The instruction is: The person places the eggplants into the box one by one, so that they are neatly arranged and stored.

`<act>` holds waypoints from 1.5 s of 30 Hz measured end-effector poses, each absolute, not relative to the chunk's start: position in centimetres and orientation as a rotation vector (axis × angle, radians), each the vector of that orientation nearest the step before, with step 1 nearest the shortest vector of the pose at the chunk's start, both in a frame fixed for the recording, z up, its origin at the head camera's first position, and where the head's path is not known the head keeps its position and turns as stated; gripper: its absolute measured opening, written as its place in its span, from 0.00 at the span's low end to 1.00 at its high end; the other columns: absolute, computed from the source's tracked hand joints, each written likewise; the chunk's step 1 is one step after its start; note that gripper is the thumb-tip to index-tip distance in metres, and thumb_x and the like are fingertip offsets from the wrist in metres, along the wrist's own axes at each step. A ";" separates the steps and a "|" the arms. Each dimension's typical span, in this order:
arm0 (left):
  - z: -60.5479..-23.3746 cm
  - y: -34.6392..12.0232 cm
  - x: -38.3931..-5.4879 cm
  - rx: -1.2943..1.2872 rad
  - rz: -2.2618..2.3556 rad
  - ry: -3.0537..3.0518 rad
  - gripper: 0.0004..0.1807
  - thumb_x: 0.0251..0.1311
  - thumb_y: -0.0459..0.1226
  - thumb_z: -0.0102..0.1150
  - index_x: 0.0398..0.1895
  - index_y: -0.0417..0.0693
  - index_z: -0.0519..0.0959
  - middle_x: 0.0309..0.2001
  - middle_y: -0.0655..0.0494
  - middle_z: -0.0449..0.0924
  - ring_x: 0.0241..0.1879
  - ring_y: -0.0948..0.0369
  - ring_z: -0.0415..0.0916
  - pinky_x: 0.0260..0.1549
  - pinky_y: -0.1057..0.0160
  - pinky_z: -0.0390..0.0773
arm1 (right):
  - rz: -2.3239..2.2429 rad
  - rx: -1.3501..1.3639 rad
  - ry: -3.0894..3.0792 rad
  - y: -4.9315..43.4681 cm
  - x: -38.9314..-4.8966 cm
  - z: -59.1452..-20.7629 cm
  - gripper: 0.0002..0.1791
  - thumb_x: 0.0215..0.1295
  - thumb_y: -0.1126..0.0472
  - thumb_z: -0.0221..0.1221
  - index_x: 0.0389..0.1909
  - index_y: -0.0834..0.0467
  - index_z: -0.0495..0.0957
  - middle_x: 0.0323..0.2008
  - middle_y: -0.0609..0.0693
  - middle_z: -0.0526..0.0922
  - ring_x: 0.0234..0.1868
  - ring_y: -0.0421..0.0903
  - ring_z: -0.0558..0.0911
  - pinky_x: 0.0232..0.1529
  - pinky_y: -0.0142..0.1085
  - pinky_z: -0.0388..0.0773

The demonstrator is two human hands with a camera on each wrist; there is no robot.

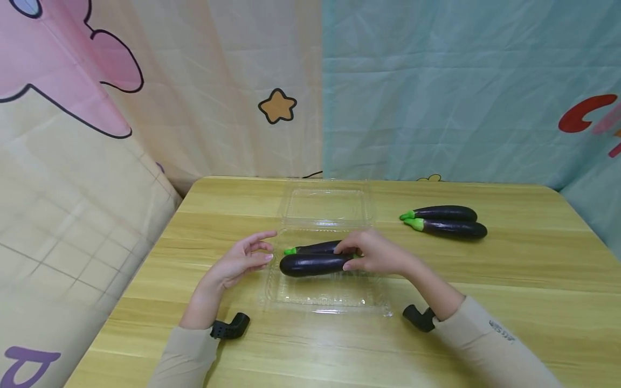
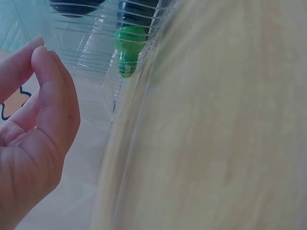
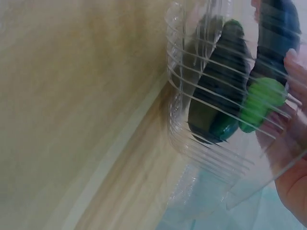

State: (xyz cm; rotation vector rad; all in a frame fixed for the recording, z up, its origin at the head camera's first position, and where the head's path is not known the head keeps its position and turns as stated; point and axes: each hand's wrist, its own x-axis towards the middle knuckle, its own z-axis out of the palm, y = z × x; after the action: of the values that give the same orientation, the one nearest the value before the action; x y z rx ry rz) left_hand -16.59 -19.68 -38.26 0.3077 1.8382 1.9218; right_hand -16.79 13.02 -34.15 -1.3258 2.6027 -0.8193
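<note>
Eggplant (image 1: 310, 265) number one lies in the near part of a clear container (image 1: 320, 302), the curled fingers of the right hand (image 1: 375, 253) gripping its stem end; whether it bears on the floor beneath, I cannot tell. A second eggplant (image 1: 315, 248) lies just behind it, stem to the left. The left hand (image 1: 242, 261) is at the left rim, its fingers loosely bent and holding nothing; contact with the plastic is unclear. Behind, the lid (image 1: 326, 205) lies flat on the counter (image 1: 121, 345); two more eggplants (image 1: 450, 221) sit together to the right.

A sudden release could let the smooth, round eggplant roll, and a knock against the thin wall might slide the light container, since nothing evidently braces it.

The right wrist view reveals the gripped eggplant's green stem (image 3: 261, 103), mostly hidden by the hand from above; the head view alone shows the spare pair.
</note>
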 end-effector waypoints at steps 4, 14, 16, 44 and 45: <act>-38.2 -19.7 -16.6 0.312 1.922 1.835 0.35 0.59 0.24 0.54 0.69 0.35 0.54 0.45 0.47 0.68 0.34 0.65 0.74 0.35 0.71 0.77 | -0.810 -1.290 2.608 12.7 -16.6 -34.4 0.15 0.54 0.63 0.66 0.44 0.62 0.81 0.42 0.53 0.82 0.36 0.41 0.77 0.36 0.35 0.77; -38.4 -19.7 -16.6 0.326 1.930 1.827 0.35 0.59 0.25 0.55 0.69 0.35 0.54 0.44 0.50 0.69 0.34 0.66 0.75 0.34 0.71 0.78 | -0.787 -1.265 2.622 12.3 -16.2 -35.0 0.15 0.54 0.63 0.66 0.44 0.62 0.81 0.41 0.53 0.82 0.36 0.42 0.78 0.38 0.35 0.77; -38.4 -19.7 -16.6 0.330 1.927 1.830 0.35 0.59 0.25 0.55 0.69 0.35 0.54 0.44 0.51 0.69 0.33 0.66 0.75 0.34 0.72 0.78 | -0.783 -1.260 2.625 12.2 -16.1 -35.2 0.15 0.54 0.63 0.66 0.44 0.62 0.81 0.41 0.53 0.82 0.37 0.43 0.79 0.39 0.35 0.77; -38.1 -19.9 -17.0 0.340 1.909 1.786 0.35 0.59 0.23 0.53 0.69 0.36 0.52 0.41 0.55 0.70 0.31 0.67 0.74 0.34 0.72 0.77 | -0.701 -1.284 2.756 11.5 -15.3 -36.1 0.16 0.50 0.63 0.69 0.40 0.64 0.83 0.39 0.55 0.84 0.41 0.49 0.82 0.42 0.39 0.79; -38.1 -19.9 -17.0 0.339 1.909 1.784 0.36 0.59 0.23 0.53 0.69 0.35 0.52 0.41 0.54 0.70 0.31 0.67 0.74 0.34 0.72 0.77 | -0.700 -1.283 2.759 11.5 -15.2 -36.1 0.16 0.50 0.63 0.69 0.40 0.64 0.83 0.38 0.55 0.84 0.41 0.49 0.82 0.42 0.39 0.79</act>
State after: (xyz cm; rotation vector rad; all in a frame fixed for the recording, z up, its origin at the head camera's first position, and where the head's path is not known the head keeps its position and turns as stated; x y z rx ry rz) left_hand -16.96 -19.89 -38.11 0.3386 1.7841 1.9093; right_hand -15.24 11.47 -36.14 -1.2827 2.7587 -0.6999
